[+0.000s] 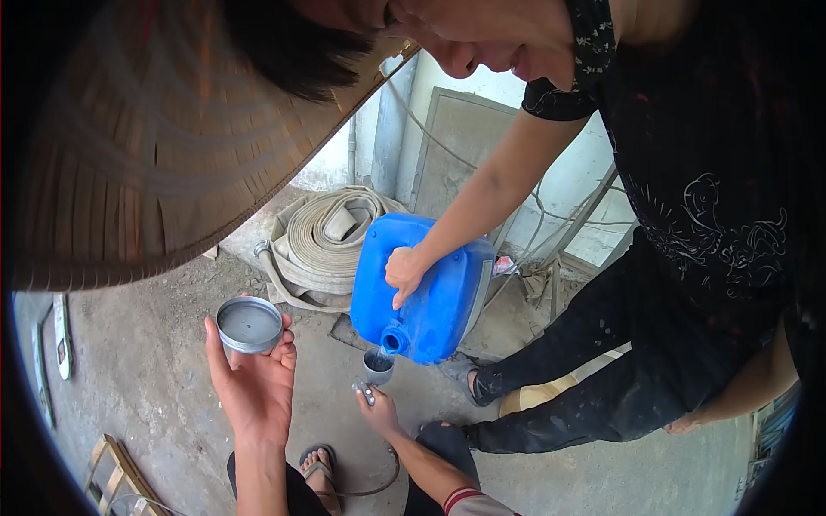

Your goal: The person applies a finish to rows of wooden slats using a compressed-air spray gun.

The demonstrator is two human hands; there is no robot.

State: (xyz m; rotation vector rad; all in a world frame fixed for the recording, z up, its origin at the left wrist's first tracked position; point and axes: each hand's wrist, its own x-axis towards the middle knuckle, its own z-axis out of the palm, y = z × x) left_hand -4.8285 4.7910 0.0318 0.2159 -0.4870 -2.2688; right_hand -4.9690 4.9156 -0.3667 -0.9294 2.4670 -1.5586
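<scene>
On the left, my left hand (260,383) holds up a round grey metal lid (248,324), hollow side up, with the fingers curled under and around its rim. Lower in the middle, my right hand (379,414) grips a spray gun (367,394); a few metal knobs show by the fingers, and a hose trails below. The gun's grey cup (379,371) stands open at the top. Right over it is the mouth of a blue jerry can (417,288), tilted down by another person's hand (408,273). Liquid appears to run from the mouth into the cup.
A coiled flat hose (331,232) lies on the concrete floor behind the can. The other person, in a dark shirt (697,172), stands close on the right. A straw hat brim (163,172) covers the upper left. A wooden frame (125,477) lies lower left.
</scene>
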